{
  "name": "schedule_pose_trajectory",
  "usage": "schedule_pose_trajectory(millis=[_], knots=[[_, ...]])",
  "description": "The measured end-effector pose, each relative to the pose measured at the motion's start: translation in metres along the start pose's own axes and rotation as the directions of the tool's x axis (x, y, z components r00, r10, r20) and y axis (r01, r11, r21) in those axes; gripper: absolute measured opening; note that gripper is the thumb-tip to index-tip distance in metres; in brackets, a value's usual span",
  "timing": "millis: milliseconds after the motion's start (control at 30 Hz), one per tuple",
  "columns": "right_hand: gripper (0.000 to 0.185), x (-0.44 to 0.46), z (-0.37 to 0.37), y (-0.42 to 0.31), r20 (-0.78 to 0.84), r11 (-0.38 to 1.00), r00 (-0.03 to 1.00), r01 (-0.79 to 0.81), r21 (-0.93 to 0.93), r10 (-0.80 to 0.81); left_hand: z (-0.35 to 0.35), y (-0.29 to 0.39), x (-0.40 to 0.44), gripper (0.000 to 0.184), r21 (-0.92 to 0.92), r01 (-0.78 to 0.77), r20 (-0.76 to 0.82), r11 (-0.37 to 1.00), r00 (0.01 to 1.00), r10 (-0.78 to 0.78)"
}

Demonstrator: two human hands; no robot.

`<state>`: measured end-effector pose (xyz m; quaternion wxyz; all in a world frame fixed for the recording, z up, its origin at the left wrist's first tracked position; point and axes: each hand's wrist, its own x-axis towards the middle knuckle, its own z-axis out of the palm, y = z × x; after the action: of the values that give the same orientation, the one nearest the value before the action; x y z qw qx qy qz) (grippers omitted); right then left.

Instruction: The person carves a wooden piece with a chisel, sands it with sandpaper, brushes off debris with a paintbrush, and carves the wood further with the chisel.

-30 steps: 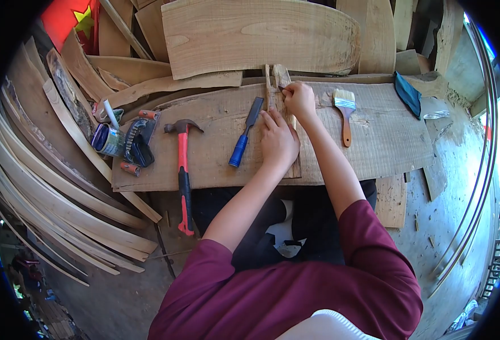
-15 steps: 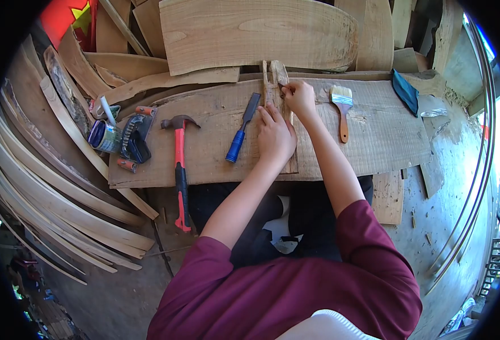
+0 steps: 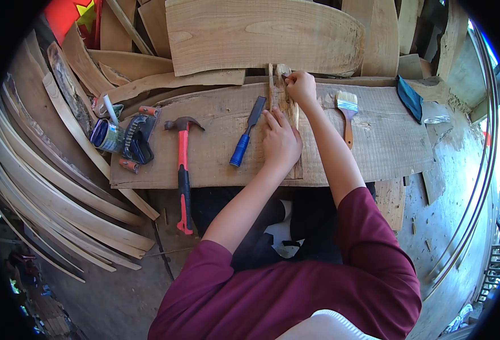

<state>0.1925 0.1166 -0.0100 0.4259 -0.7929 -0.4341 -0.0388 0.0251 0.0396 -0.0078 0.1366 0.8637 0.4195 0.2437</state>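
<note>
My left hand (image 3: 281,141) lies over a narrow, rough strip of wood (image 3: 279,96), its fingers stretched out along the left side. My right hand (image 3: 301,89) is closed in a pinch at the strip's far end. A small dark tip shows at its fingertips, too small to name. Just left of my left hand, a chisel (image 3: 247,131) with a blue handle lies on the broad wooden board (image 3: 216,161). Right of my right forearm rests a paintbrush (image 3: 348,116) with pale bristles and a brown handle.
A claw hammer (image 3: 183,170) with a red and black handle overhangs the board's front edge. A dark tool (image 3: 139,139) and a can (image 3: 109,136) stand at the left. Teal cloth (image 3: 410,99) lies at the right. Curved wood strips (image 3: 74,209) lean on the left.
The whole view has shifted slightly, so the board and tools appear a little right and lower. Both hands keep nearly the same places on the strip.
</note>
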Motion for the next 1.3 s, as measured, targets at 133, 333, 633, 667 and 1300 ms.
schedule_pose_trajectory(millis=[133, 333, 633, 667, 1300], knots=[[0.011, -0.009, -0.002, 0.005, -0.018, 1.000, 1.000, 0.023, 0.018, -0.023, -0.001, 0.000, 0.000, 0.064, -0.032, 0.005, 0.048, 0.999, 0.999, -0.004], [0.011, -0.062, -0.023, 0.010, -0.063, 0.994, 0.994, 0.094, 0.051, -0.091, -0.002, 0.000, 0.000, 0.063, -0.033, 0.009, 0.055, 0.999, 0.998, -0.007], [0.012, -0.095, -0.032, 0.011, -0.095, 0.968, 0.990, -0.082, 0.238, 0.107, -0.003, 0.001, 0.002, 0.064, -0.019, 0.017, 0.055, 1.000, 0.998, -0.016], [0.012, -0.089, -0.030, 0.011, -0.107, 0.973, 0.989, -0.076, 0.218, 0.101, -0.002, 0.001, 0.002, 0.063, 0.000, 0.009, 0.046, 1.000, 0.999, -0.009], [0.011, -0.119, -0.037, 0.016, -0.124, 0.982, 0.990, -0.050, 0.180, 0.073, -0.004, 0.002, 0.001, 0.064, 0.017, 0.010, 0.047, 1.000, 0.999, -0.011]])
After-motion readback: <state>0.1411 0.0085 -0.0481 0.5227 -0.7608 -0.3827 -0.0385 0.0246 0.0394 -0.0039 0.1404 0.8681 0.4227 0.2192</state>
